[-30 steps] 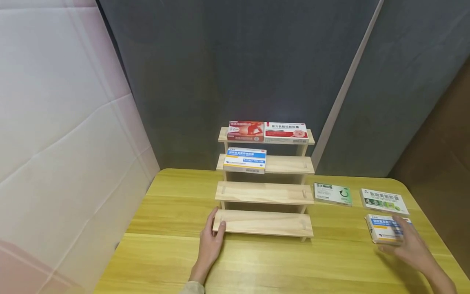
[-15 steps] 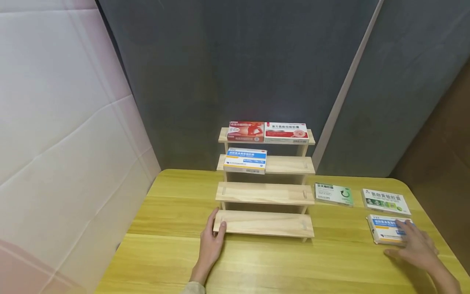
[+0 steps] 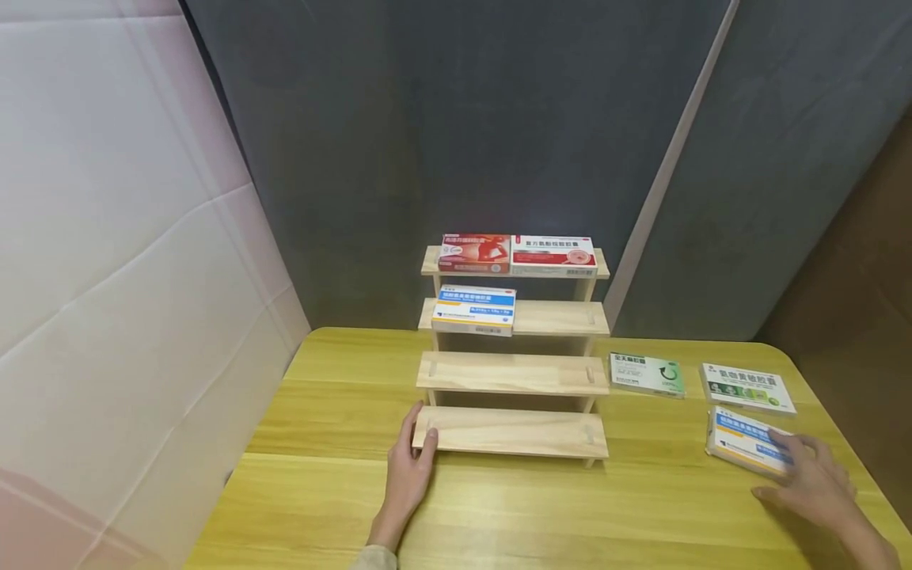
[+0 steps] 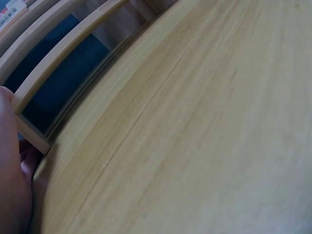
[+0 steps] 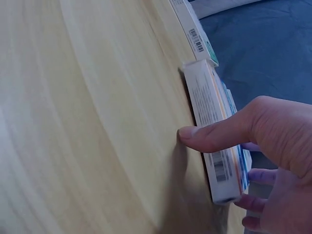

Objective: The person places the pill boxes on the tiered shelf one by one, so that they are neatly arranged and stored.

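A four-step wooden display rack stands on the table. My left hand holds the left end of its lowest step, thumb on top and fingers at the side; the left wrist view shows only part of this hand. At the right, my right hand touches a blue-and-white medicine box with its fingers over the right end. The thumb is apart from the box in the head view. In the right wrist view, the thumb crosses before the box's printed side, and other fingers lie partly hidden beyond it.
A red medicine box and a white-and-red one lie on the top step. Another blue-and-white box sits on the step below. Two green-and-white boxes, one nearer the rack and one farther right, lie on the table.
The blue-and-white box under my right hand has turned slightly clockwise, its right end now nearer me. My right hand has shifted a little to the right. My left hand stays on the rack.
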{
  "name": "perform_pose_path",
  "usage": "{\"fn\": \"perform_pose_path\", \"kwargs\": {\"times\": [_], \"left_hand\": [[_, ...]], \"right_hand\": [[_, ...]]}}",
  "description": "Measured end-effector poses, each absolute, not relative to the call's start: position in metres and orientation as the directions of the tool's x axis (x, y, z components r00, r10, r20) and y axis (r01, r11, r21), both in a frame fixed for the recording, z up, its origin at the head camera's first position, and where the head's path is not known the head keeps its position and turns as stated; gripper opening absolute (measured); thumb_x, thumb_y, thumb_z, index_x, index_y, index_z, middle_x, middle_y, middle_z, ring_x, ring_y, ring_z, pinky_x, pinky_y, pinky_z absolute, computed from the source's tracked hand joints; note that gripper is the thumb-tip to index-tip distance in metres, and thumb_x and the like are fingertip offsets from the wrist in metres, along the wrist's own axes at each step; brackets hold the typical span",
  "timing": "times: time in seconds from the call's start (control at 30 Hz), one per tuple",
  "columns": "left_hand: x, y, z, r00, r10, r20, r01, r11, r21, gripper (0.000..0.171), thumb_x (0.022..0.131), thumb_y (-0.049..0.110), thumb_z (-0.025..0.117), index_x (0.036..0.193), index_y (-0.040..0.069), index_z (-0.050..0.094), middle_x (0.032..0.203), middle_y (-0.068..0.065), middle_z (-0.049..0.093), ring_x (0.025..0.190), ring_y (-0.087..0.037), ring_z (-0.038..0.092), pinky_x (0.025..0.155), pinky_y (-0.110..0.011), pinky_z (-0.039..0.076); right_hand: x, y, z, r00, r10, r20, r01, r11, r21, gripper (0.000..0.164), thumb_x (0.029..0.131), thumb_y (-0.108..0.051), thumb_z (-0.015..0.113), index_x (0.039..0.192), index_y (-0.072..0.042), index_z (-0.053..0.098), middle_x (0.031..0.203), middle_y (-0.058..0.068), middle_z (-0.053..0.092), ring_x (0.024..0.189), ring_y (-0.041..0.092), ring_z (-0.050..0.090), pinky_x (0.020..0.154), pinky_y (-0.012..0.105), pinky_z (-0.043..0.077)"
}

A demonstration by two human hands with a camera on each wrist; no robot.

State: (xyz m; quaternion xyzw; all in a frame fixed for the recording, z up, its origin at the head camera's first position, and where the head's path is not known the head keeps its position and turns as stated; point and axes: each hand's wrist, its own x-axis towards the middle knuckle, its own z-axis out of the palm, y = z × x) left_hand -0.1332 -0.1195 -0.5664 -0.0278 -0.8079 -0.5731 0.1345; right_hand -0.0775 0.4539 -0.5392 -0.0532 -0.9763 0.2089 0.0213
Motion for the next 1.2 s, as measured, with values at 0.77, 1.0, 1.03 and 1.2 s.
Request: {"fn": "perform_pose_path", "kwargs": {"times": [0.77,1.0,1.03,1.2], "left_hand": [[-0.137,-0.122,-0.576,-0.963,-0.120,0.241,0.186,0.352,0.917,0.053,0.103,0.014,0.058,0.153,0.007,0.042,0.155,-0.023,0.045,0.140,-0.046,0.045,0.097,-0.063,0.053],[-0.125,-0.118,-0.545,-0.966,-0.115,0.233,0.182,0.341,0.922,0.051,0.101,0.009,0.059,0.149,0.000,0.045,0.151,-0.027,0.048,0.137,-0.048,0.048,0.097,-0.063,0.053],[-0.125,-0.118,-0.544,-0.965,-0.115,0.234,0.183,0.341,0.922,0.051,0.100,0.009,0.060,0.149,0.000,0.046,0.150,-0.027,0.048,0.136,-0.048,0.048,0.097,-0.063,0.053],[-0.125,-0.117,-0.542,-0.964,-0.114,0.242,0.192,0.333,0.923,0.051,0.100,0.009,0.059,0.149,0.001,0.046,0.151,-0.028,0.047,0.137,-0.049,0.047,0.098,-0.064,0.052]], "right_hand": [[-0.053,0.458,-0.562,-0.980,0.111,0.164,0.000,0.828,-0.561,0.086,0.072,0.001,0.085,0.140,0.020,0.037,0.130,0.053,0.028,0.105,0.069,0.040,0.083,0.080,0.034],[-0.053,0.461,-0.560,-0.987,0.122,0.106,0.039,0.817,-0.576,0.087,0.077,-0.010,0.087,0.142,0.019,0.037,0.127,0.049,0.044,0.096,0.050,0.064,0.078,0.056,0.056],[-0.053,0.462,-0.560,-0.988,0.125,0.095,0.047,0.812,-0.581,0.088,0.078,-0.013,0.087,0.143,0.019,0.036,0.127,0.048,0.047,0.092,0.038,0.068,0.078,0.042,0.058],[-0.050,0.462,-0.562,-0.981,0.188,0.039,0.125,0.782,-0.610,0.097,0.082,-0.029,0.086,0.148,0.016,0.031,0.131,0.046,0.050,0.093,-0.019,0.046,0.076,0.005,0.041]]}}
